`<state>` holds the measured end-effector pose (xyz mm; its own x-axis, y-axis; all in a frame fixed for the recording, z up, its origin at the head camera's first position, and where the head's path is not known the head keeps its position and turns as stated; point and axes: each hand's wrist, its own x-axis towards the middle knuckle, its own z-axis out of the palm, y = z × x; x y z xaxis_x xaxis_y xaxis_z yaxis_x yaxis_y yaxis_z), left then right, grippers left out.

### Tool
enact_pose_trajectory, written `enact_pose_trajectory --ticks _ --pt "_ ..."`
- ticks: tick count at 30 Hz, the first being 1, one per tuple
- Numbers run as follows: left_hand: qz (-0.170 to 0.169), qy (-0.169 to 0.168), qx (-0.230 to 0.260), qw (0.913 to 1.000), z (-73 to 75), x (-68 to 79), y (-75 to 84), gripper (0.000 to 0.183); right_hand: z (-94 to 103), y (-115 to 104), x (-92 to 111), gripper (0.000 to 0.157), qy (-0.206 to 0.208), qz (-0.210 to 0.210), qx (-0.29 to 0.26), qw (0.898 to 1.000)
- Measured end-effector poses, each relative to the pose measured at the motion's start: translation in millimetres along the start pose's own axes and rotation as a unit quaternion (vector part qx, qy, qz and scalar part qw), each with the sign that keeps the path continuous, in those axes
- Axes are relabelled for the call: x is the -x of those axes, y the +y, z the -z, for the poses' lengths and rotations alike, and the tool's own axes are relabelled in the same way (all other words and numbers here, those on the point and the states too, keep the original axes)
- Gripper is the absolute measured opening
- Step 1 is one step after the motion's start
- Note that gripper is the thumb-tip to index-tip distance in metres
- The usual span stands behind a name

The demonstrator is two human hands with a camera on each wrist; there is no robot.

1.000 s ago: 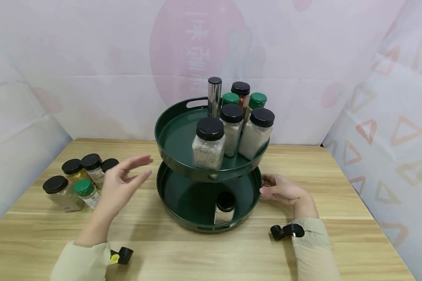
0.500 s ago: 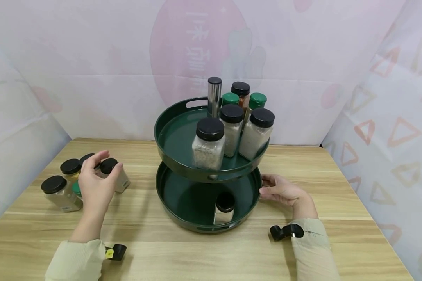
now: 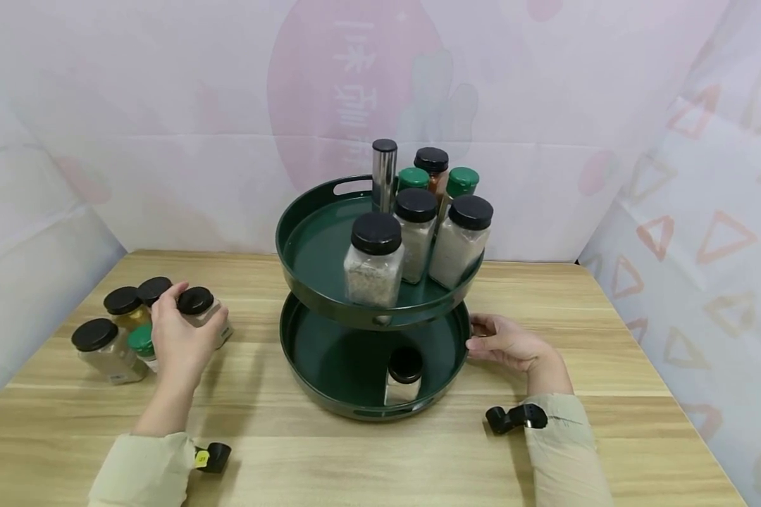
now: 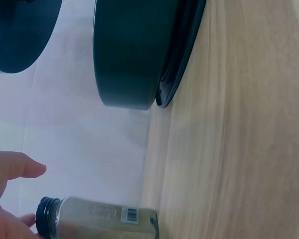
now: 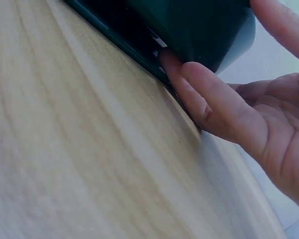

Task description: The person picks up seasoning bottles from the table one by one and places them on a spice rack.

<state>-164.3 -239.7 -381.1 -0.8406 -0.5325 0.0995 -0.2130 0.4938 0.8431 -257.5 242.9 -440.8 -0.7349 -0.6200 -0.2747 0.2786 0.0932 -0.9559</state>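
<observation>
We see a black-capped jar (image 3: 196, 303) standing upright on the desk (image 3: 304, 461), left of the green two-tier rack (image 3: 336, 352), its long axis vertical, cap uppermost. It lies between the thumb and fingers of the left hand (image 3: 182, 336), which is spread wide, thumb toward the rack and clear of the cap; whether its fingers touch, we cannot tell. The right hand (image 3: 506, 343) grips the rack's lower tier at its right edge.

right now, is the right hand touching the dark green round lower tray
Touching: the right wrist view shows the right hand with fingertips against the lower tray.
</observation>
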Motion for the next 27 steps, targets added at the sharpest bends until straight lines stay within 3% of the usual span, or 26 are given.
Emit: enact_pose_trajectory --ticks 10,27 --pt "0.057 -0.065 0.005 0.9963 -3.8 -8.1 -14.5 0.087 -3.4 -3 2 0.082 -0.001 0.002 -0.004 1.0" --pt "0.049 -0.075 -0.031 0.9955 -9.9 -13.1 -26.9 0.06 -1.9 -1 -1 0.081 -0.002 0.007 -0.001 1.0"
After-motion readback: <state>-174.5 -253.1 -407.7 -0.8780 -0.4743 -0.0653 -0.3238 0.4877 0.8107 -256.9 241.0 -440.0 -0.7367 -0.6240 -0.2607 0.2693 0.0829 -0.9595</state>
